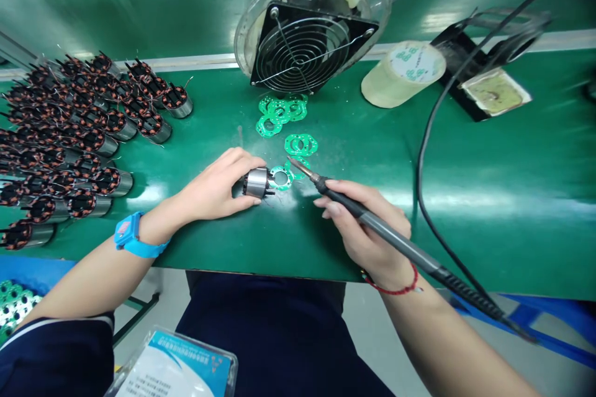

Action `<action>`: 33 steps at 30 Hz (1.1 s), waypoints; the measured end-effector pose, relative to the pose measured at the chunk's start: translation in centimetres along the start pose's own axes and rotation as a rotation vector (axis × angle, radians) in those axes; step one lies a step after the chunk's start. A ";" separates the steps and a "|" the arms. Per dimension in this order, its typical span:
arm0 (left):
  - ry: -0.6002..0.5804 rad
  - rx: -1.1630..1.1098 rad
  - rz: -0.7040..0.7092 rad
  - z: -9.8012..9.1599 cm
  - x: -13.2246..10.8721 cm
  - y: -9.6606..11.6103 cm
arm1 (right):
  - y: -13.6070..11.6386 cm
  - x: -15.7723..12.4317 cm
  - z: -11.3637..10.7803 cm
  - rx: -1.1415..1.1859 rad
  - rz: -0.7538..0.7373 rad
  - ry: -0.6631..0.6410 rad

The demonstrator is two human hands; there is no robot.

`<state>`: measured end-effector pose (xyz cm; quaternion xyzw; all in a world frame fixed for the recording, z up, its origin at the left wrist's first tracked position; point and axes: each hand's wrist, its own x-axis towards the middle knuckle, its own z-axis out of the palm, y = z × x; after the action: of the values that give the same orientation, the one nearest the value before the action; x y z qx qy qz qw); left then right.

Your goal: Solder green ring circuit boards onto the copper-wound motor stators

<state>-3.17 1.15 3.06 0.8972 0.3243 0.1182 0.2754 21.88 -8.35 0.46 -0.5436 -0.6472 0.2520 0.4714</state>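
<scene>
My left hand (223,183) is closed around a motor stator (256,183), a silver cylinder lying on its side on the green table. Its pronged end points right, towards a green ring-shaped circuit board (281,186) close against it; I cannot tell whether the two are joined. Between the fingers of my right hand (367,223) is a soldering iron (358,208), held like a pen. The iron's tip is just above and right of that ring, over another green board (300,167). More ring boards (301,145) lie loose a little farther back.
A fan (300,53) in a clear round hood stands at the back. Many stators (88,136) crowd the left of the table. A tape roll (395,77) and a soldering iron stand (484,84) sit back right. The iron's black cable (421,161) loops across the right side.
</scene>
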 end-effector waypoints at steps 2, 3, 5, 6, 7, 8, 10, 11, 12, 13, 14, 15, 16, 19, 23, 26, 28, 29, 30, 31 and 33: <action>0.001 -0.007 -0.018 0.0 0.0 0.1 | -0.4 0.2 0.0 -0.016 -0.009 -0.060; 0.001 -0.012 -0.025 0.0 0.0 0.2 | -0.6 0.4 -0.1 -0.023 -0.006 -0.095; 0.004 -0.018 -0.039 0.1 0.0 0.3 | -1.1 0.7 -0.1 -0.042 0.000 -0.158; 0.008 -0.020 -0.047 0.1 0.0 0.3 | -1.3 0.9 -0.2 -0.056 -0.001 -0.182; 0.013 -0.021 -0.057 0.1 0.0 0.4 | -1.5 1.0 -0.2 -0.077 -0.001 -0.205; 0.020 -0.022 -0.072 0.1 0.0 0.5 | -1.6 1.2 -0.2 -0.103 -0.002 -0.229; 0.041 -0.034 -0.115 0.1 0.0 0.6 | -1.8 1.4 0.1 -0.156 0.006 -0.265; 0.053 -0.048 -0.142 0.1 0.0 0.7 | -1.8 1.5 0.3 -0.180 0.017 -0.275; 0.071 -0.071 -0.171 0.1 0.0 0.8 | -1.8 1.6 0.5 -0.201 0.034 -0.277; 0.092 -0.101 -0.201 0.1 -0.1 0.9 | -1.8 1.7 0.9 -0.215 0.057 -0.271; 0.112 -0.141 -0.228 0.1 -0.2 1.0 | -1.9 1.7 1.3 -0.218 0.087 -0.264; 0.123 -0.195 -0.252 0.2 -0.3 1.0 | -1.9 1.7 1.7 -0.207 0.121 -0.253; 0.122 -0.264 -0.267 0.3 -0.4 0.9 | -2.0 1.8 2.2 -0.181 0.154 -0.231; 0.066 -0.478 -0.229 0.6 -0.8 0.5 | -2.4 1.9 3.8 0.006 0.229 -0.068; 0.025 -0.309 -0.083 0.9 -0.8 0.2 | -3.0 2.3 5.5 0.336 0.233 0.160; -0.008 -0.077 -0.028 0.8 -0.6 0.2 | -2.9 2.7 5.9 0.420 0.205 0.100; -0.039 -0.038 -0.023 0.6 -0.5 0.2 | -2.7 2.9 5.9 0.394 0.171 0.001; -0.054 -0.047 -0.020 0.4 -0.6 0.1 | -2.6 2.8 5.9 0.366 0.148 -0.043; -0.067 -0.067 -0.015 0.1 -0.6 0.0 | -2.5 2.7 5.9 0.330 0.111 -0.073; -0.084 -0.099 -0.007 -0.2 -0.7 -0.1 | -2.5 2.5 5.9 0.285 0.066 -0.084; -0.120 -0.188 0.009 -0.8 -1.0 -0.3 | -2.7 2.0 5.9 0.167 -0.018 -0.078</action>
<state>-4.39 1.01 3.49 0.8745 0.2906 0.0955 0.3765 15.44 -6.13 0.89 -0.4863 -0.6467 0.3217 0.4918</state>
